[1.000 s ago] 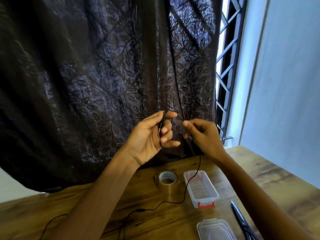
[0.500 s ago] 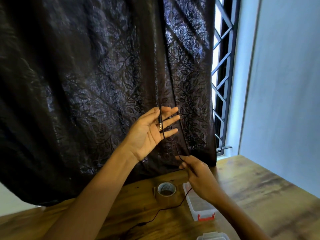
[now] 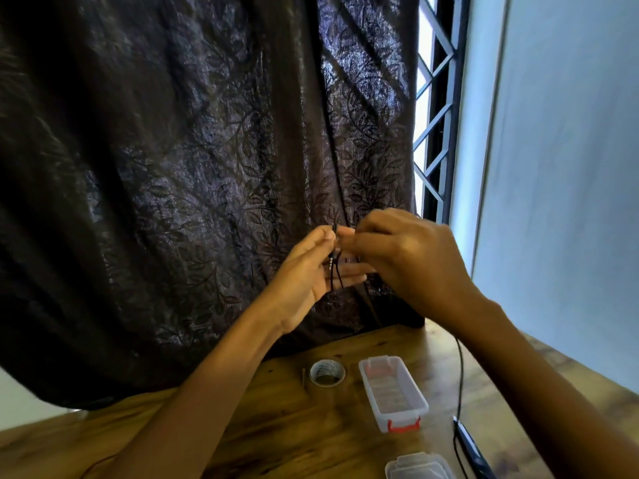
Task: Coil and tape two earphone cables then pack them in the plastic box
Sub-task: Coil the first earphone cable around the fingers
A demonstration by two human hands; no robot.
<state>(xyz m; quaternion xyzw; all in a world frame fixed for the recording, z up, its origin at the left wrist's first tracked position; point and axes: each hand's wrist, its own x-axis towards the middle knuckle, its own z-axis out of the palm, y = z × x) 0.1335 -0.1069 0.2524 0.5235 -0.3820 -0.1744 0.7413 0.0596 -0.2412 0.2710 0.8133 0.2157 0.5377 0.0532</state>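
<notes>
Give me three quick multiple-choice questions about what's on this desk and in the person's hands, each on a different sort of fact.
1. Where does the tape roll sit relative to the plastic box?
A. Inside it
B. Beside it, on its left in the picture
C. On top of the lid

2. What colour is the box's latch?
A. Red
B. Blue
C. Green

3. What state is the box in?
A. Shut and taped
B. Open and holding both cables
C. Open, with its lid lying apart on the table

Answers:
1 B, the roll stands on the wood just left of the box.
2 A, the clip on the near end is red.
3 C, the box has no cover and the lid lies nearer the camera; the black cable is up in the left hand, with the right hand pinching it.
</notes>
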